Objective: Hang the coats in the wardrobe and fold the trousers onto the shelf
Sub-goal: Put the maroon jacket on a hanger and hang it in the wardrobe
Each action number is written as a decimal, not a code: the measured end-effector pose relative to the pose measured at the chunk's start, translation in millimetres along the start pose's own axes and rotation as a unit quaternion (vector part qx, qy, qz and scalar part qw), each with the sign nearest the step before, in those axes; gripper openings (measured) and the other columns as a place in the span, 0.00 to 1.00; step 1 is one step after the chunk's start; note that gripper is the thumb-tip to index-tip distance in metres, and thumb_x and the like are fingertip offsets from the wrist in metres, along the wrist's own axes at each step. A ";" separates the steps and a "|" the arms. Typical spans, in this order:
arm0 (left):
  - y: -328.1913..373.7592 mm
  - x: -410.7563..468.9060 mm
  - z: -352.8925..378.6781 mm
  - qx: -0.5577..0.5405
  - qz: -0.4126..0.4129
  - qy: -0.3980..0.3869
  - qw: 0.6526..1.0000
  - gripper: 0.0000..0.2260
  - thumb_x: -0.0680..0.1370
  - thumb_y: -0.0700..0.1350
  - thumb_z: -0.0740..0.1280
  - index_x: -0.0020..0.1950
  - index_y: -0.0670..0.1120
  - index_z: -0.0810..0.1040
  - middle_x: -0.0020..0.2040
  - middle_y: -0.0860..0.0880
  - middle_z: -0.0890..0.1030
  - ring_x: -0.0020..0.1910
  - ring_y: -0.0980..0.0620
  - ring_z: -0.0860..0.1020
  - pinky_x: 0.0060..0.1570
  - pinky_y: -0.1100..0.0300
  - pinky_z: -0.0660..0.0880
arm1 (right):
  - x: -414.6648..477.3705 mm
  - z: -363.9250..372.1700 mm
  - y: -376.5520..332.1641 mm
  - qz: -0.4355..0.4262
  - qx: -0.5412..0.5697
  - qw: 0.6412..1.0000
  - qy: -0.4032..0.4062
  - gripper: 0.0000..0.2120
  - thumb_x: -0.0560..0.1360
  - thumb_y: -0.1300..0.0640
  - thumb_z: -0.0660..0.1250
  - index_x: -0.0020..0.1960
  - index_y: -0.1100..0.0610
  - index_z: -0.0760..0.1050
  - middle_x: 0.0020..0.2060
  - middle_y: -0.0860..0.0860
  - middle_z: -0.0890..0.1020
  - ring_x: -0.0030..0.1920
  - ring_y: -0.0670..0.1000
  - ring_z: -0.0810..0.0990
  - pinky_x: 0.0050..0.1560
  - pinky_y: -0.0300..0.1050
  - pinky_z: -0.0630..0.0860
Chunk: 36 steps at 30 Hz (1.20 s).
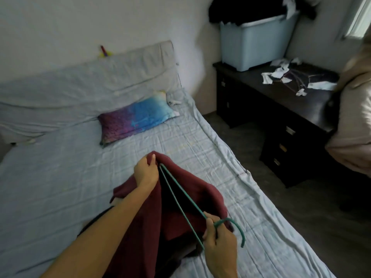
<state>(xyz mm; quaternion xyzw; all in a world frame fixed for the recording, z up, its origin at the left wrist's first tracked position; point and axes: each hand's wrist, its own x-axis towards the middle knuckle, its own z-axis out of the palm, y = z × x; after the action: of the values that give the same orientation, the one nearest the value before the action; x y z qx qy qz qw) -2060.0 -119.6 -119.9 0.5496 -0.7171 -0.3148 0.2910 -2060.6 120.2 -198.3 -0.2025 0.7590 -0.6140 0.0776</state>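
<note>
A dark red coat (192,199) lies bunched on the bed (60,177), in the lower middle of the head view. My left hand (145,171) grips the coat's upper edge and lifts it. A green wire hanger (181,204) reaches from that gripped edge down to my right hand (217,235), which holds the hanger just below its hook. The hanger's far end sits inside the coat's opening. A dark garment peeks out under the coat near my left forearm. No wardrobe is in view.
A blue and purple pillow (136,118) lies near the head of the bed. To the right stands a dark dresser (281,121) with a pale blue storage bin (255,45) and scattered paper scraps. Bare floor (301,207) runs between bed and dresser.
</note>
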 end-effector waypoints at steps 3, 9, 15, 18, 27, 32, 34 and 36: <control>20.6 -26.5 -48.2 0.007 0.035 0.027 0.999 0.15 0.81 0.49 0.58 0.55 0.40 0.79 0.52 0.39 0.81 0.52 0.41 0.78 0.45 0.58 0.66 | -19.5 -19.3 -20.1 -0.007 -0.018 0.999 -0.038 0.08 0.77 0.55 0.63 0.49 0.47 0.81 0.34 0.38 0.80 0.39 0.39 0.80 0.45 0.36 0.76; 45.3 -96.3 -129.7 -0.034 0.188 0.040 0.981 0.11 0.80 0.47 0.61 0.56 0.45 0.81 0.52 0.45 0.83 0.51 0.46 0.80 0.52 0.56 0.73 | -46.8 -46.4 -96.2 -0.034 -0.011 0.996 -0.081 0.09 0.79 0.53 0.60 0.51 0.51 0.80 0.27 0.46 0.78 0.31 0.41 0.78 0.32 0.31 0.70; 66.9 -175.4 -201.0 -0.049 0.293 0.109 0.949 0.10 0.80 0.44 0.63 0.53 0.43 0.82 0.48 0.45 0.84 0.47 0.48 0.80 0.46 0.63 0.68 | -83.1 -56.5 -165.2 -0.049 0.046 0.995 -0.080 0.12 0.80 0.51 0.58 0.41 0.50 0.76 0.28 0.50 0.79 0.27 0.46 0.78 0.32 0.40 0.76; 73.5 -212.9 -228.6 -0.034 0.352 0.125 0.927 0.09 0.79 0.42 0.64 0.52 0.41 0.82 0.45 0.43 0.83 0.44 0.47 0.80 0.43 0.66 0.67 | -98.4 -57.5 -195.0 -0.040 0.100 0.994 -0.028 0.17 0.80 0.52 0.58 0.36 0.57 0.75 0.26 0.52 0.79 0.24 0.43 0.77 0.28 0.33 0.71; 67.6 -266.6 -277.4 0.095 0.607 0.106 0.782 0.05 0.77 0.41 0.62 0.47 0.42 0.76 0.40 0.46 0.79 0.32 0.44 0.78 0.26 0.51 0.74 | -129.6 -81.9 -248.7 -0.184 0.151 0.971 0.029 0.14 0.80 0.54 0.59 0.37 0.48 0.75 0.25 0.43 0.76 0.31 0.38 0.77 0.33 0.28 0.69; 86.2 -262.9 -292.7 0.180 0.642 0.162 0.728 0.10 0.77 0.49 0.62 0.44 0.43 0.77 0.53 0.40 0.77 0.57 0.42 0.72 0.62 0.45 0.67 | -126.4 -91.9 -259.7 -0.218 0.161 0.963 0.004 0.18 0.79 0.46 0.58 0.35 0.53 0.73 0.27 0.55 0.78 0.29 0.57 0.80 0.33 0.57 0.78; 83.7 -252.1 -296.3 0.244 0.639 0.127 0.718 0.09 0.77 0.51 0.61 0.49 0.46 0.72 0.61 0.39 0.74 0.66 0.42 0.66 0.70 0.45 0.57 | -129.4 -96.0 -262.3 -0.238 0.163 0.958 0.003 0.15 0.80 0.48 0.58 0.38 0.50 0.75 0.27 0.54 0.79 0.29 0.55 0.80 0.34 0.58 0.78; 85.2 -247.2 -295.4 0.246 0.633 0.075 0.730 0.10 0.75 0.51 0.62 0.50 0.46 0.66 0.55 0.42 0.76 0.58 0.44 0.71 0.67 0.51 0.60 | -132.1 -96.4 -262.4 -0.259 0.157 0.953 -0.005 0.13 0.80 0.48 0.58 0.42 0.45 0.79 0.27 0.53 0.79 0.29 0.53 0.80 0.34 0.57 0.78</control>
<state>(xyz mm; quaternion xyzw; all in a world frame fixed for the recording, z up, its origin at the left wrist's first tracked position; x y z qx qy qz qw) -1830.0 98.5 115.1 0.0428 -0.9273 0.1719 0.3297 -1920.6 217.1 59.8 -0.3807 0.5741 -0.7232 -0.0497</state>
